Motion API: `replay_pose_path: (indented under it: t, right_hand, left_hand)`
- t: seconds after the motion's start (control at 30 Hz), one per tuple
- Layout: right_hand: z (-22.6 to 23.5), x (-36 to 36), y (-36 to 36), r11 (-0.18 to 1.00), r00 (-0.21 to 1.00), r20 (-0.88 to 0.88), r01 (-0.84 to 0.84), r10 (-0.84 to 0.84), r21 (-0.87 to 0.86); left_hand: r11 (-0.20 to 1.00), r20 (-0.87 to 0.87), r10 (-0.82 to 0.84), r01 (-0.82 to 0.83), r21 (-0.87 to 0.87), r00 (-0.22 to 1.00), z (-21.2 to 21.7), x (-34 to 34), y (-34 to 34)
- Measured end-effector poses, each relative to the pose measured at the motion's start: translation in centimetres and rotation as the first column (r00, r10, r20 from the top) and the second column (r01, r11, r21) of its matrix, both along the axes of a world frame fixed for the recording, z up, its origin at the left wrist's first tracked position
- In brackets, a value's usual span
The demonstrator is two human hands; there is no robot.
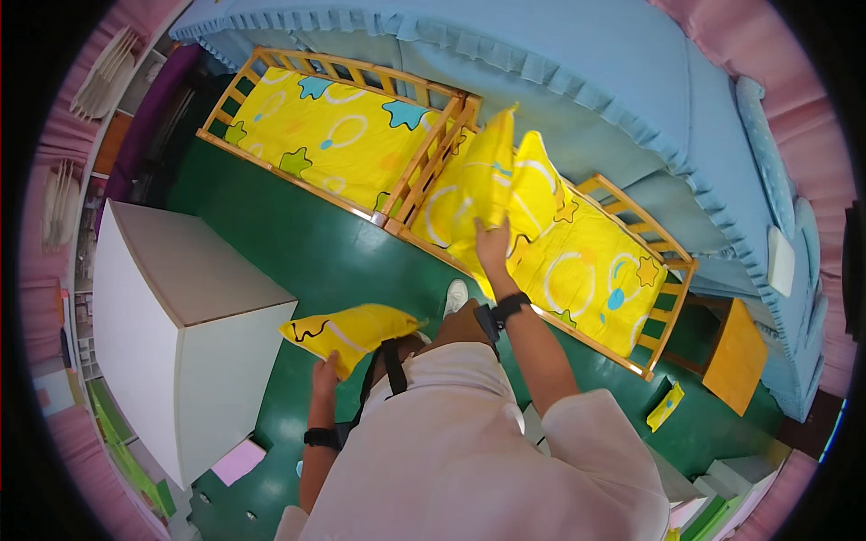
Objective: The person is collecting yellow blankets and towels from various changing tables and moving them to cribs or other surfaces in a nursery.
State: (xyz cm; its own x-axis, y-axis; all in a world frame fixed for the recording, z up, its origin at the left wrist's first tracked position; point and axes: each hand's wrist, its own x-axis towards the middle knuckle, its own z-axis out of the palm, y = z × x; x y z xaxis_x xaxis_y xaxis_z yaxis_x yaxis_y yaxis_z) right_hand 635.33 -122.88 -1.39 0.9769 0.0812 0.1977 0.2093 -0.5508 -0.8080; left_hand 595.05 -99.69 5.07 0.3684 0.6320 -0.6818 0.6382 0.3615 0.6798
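Note:
My left hand (327, 372), low beside my left leg, is closed on the edge of a yellow pillow (356, 331) with a dark squiggle. Out in front, my right hand (492, 248) grips a second yellow patterned pillow (488, 176) above the nearer small wooden bed. Another puffed yellow piece (537, 185) shows right beside it; I cannot tell whether it is part of the same pillow. Under it, a yellow mattress cover (591, 270) with stars and rings fills the wooden bed frame (672, 302).
End to end with it stands a second small bed (334, 135) with matching bedding. A large blue-draped bed (541, 45) runs behind both. At left is a white cabinet (180, 334). A wooden board (735, 361) and a small yellow item (665, 406) are at right, over green floor (334, 261).

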Motion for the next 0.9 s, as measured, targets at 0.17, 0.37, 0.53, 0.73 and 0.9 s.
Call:
replay_pose_path:
  t: [0.17, 0.37, 0.53, 0.73, 0.9]
  right_hand:
    - [-1.1, -0.7, 7.2, 0.849, 0.744, -0.598, -0.493, 0.299, -0.189]
    - [-1.3, -0.4, 9.0, 0.747, 0.512, -0.706, -0.663, 0.488, 0.036]
    - [-3.8, 2.1, 10.0, 0.726, 0.565, -0.752, -0.666, 0.34, -0.172]
    - [0.7, 2.2, 19.8, 0.918, 0.274, -0.915, -0.346, 0.295, 0.192]
    - [5.7, 5.0, 29.7, 0.861, 0.007, -0.898, 0.282, 0.44, 0.424]
  left_hand:
    - [0.954, 0.155, 0.294, -0.281, -0.101, 0.943, 5.2, 5.4, 1.0]
    - [0.921, 0.323, 0.39, -0.366, -0.136, 0.862, 7.3, 12.7, 8.1]
    - [0.883, 0.277, 0.448, -0.372, -0.285, 0.85, 1.4, 15.5, 17.1]
    - [0.961, 0.21, 0.158, -0.101, -0.256, 0.965, 2.7, 21.2, 24.2]
    - [0.869, 0.508, 0.079, 0.19, -0.457, 0.858, 7.4, 24.9, 31.1]
